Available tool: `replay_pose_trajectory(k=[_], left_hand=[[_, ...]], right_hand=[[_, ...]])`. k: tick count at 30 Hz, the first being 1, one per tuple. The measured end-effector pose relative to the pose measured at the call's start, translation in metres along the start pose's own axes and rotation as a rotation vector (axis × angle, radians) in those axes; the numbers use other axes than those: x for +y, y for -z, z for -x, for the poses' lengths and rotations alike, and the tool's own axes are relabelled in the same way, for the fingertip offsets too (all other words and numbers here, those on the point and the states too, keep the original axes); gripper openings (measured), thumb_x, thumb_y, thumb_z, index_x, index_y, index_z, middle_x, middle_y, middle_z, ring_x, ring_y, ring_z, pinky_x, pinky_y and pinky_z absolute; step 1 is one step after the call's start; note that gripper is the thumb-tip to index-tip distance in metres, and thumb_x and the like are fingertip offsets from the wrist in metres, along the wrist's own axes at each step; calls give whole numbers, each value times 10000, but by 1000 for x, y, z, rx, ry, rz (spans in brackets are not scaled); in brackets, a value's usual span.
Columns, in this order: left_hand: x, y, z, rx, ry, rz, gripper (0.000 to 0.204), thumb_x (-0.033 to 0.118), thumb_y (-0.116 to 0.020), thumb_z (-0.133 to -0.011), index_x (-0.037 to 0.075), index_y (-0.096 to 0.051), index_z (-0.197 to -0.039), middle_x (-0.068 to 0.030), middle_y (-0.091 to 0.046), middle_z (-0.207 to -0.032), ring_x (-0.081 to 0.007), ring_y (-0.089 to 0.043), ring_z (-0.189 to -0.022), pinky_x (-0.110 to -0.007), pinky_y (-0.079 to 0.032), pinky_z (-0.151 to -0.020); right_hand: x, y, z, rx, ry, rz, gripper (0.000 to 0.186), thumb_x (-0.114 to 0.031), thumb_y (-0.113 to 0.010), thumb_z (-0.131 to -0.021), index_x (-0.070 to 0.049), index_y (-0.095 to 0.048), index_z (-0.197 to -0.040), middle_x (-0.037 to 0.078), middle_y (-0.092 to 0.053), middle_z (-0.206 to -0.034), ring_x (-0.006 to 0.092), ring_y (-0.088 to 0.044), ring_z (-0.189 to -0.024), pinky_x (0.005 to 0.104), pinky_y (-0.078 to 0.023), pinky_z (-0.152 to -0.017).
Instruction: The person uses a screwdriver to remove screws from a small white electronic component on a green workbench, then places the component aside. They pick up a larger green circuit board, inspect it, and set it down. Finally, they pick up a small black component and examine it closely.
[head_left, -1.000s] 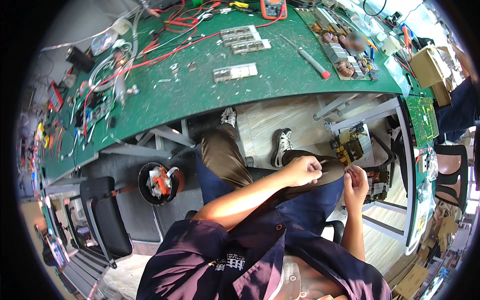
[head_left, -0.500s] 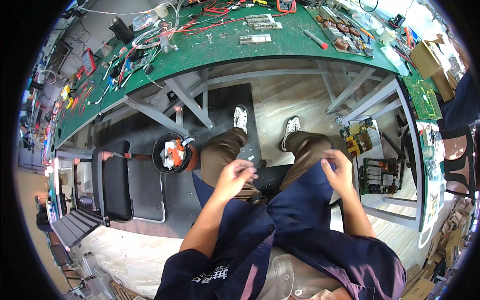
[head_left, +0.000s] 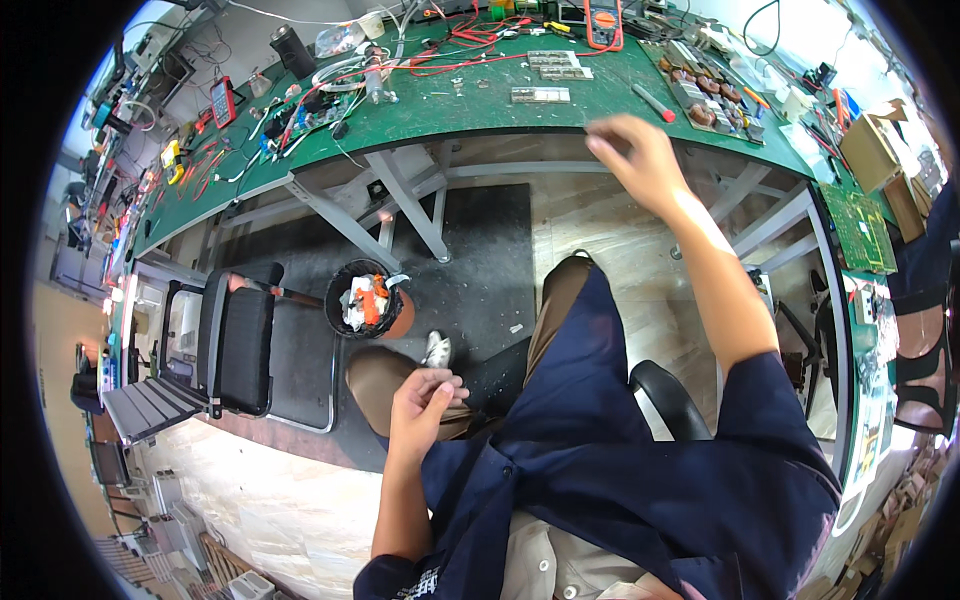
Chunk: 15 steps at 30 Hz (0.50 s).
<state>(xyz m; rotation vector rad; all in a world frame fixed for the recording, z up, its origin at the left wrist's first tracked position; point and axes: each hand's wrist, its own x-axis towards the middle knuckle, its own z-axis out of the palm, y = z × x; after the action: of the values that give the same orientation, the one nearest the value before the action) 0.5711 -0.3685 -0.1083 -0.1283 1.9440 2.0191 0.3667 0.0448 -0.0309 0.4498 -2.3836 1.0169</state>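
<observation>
Right hand (head_left: 642, 165): one, hovering at the front edge of the green bench (head_left: 450, 115), half open, thumb standing apart from bent fingers, gripping nothing visible.
Left hand (head_left: 422, 405): one, hovering over the left knee (head_left: 375, 385), fingers curling; cannot tell whether it is holding anything.
Pale strips (head_left: 540, 95): three, lying on the bench.
Screwdriver (head_left: 652, 102): one, lying beyond the right hand.
Bin (head_left: 398, 315): one, standing on the floor.

surface (head_left: 425, 112) smooth, scuffed | jacket (head_left: 600, 470) matt cloth | trousers (head_left: 375, 383) smooth cloth | bin liner (head_left: 338, 318) glossy plastic | box (head_left: 870, 148) matt cardboard | frame (head_left: 408, 208) metal
</observation>
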Motion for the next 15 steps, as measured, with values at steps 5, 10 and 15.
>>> replay_pose_trajectory(k=[5,10,15], left_hand=[[-15,15,4,142,55,49,223,93,-626,-1024,-46,-609,-1198,-158,-717,-1101,-230,-732,-976,-324,-585,-864],[-34,67,-22,314,143,189,209,61,-612,-1030,-67,-591,-1193,-192,-712,-1103,-230,-731,-957,-325,-586,-877],[-66,138,-84,338,259,192,207,55,-616,-1028,-72,-587,-1190,-195,-708,-1107,-228,-725,-957,-326,-583,-864]], right_hand=[[47,-93,-152,-232,118,90,317,-168,-738,-911,2,-709,-1176,182,-742,-1108,313,-718,-985,401,-550,-892],[102,-189,-253,-428,112,309,436,-160,-764,-858,6,-673,-1250,219,-721,-1187,334,-716,-1034,424,-555,-944],[136,-234,-293,-696,106,380,444,-144,-771,-838,10,-672,-1242,191,-722,-1148,320,-712,-971,419,-561,-874]])
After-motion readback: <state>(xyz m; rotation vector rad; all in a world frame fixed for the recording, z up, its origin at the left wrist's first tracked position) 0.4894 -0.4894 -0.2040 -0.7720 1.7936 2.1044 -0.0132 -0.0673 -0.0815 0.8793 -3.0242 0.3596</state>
